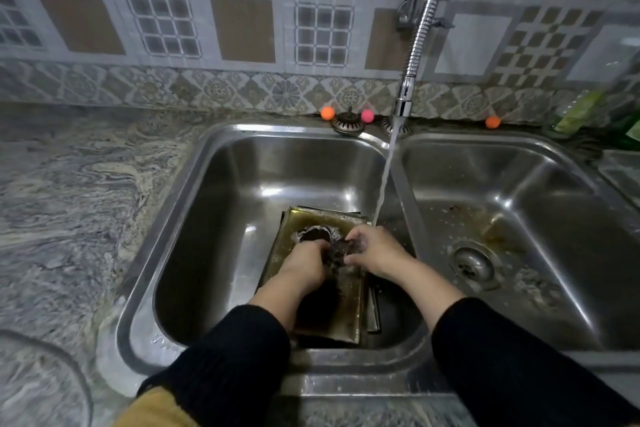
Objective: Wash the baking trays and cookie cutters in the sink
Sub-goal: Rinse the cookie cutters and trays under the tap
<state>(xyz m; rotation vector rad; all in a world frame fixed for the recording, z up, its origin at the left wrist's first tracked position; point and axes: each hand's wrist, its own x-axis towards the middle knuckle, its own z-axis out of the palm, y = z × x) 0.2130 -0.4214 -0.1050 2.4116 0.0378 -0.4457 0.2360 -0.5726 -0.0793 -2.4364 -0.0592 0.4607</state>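
Observation:
A brownish, greasy baking tray [337, 315] lies in the left basin of the steel sink [221, 191], with another tray edge showing under it. My left hand [304, 262] and my right hand [375, 251] meet above the tray and both grip a small dark, soapy object [341, 251]; what it is cannot be told. A metal ring-shaped cutter [315, 234] sits in foam on the tray just beyond my left hand. Water [384, 184] streams from the flexible tap [403, 104] onto my right hand.
The right basin [519, 218] holds brown residue and a drain strainer [472, 265]. A loose sink strainer [348, 121] and small coloured balls [327, 113] sit on the back ledge. Marble counter [69, 201] spreads to the left; a green packet [581, 111] stands at the far right.

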